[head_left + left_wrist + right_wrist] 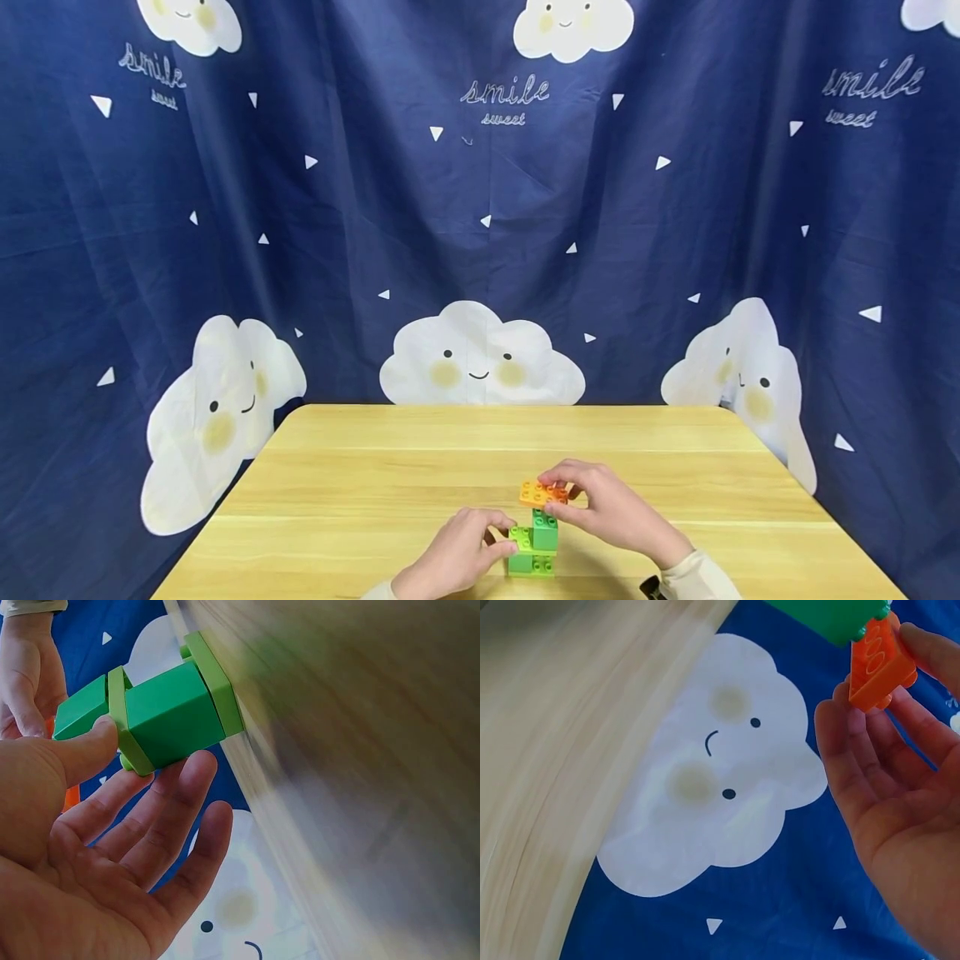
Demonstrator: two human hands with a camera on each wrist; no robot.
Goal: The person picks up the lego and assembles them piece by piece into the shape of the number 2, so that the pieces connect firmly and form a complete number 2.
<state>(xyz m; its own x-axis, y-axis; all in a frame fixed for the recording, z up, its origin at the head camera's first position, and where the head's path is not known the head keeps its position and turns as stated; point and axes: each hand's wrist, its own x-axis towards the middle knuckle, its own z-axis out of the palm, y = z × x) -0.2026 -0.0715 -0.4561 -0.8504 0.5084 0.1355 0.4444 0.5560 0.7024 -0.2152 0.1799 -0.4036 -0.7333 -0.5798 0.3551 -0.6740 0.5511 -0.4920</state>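
A small tower of building blocks (532,552) stands on the table near its front. From the bottom it has a light-green flat brick (215,686), a green block (176,712), a second light-green flat brick (124,724) and an upper green block (546,534). With thumb and fingers, my left hand (463,550) holds the tower's left side at the second flat brick. My right hand (607,508) pinches an orange flat brick (879,664) between thumb and fingers, studs up, right over the upper green block. In the right wrist view its hollow underside faces that block's studs.
The light wooden table (360,467) stretches out behind and to both sides of the tower. A dark blue curtain (360,250) with smiling clouds hangs beyond its far edge. On the right wrist sits a black band (652,587).
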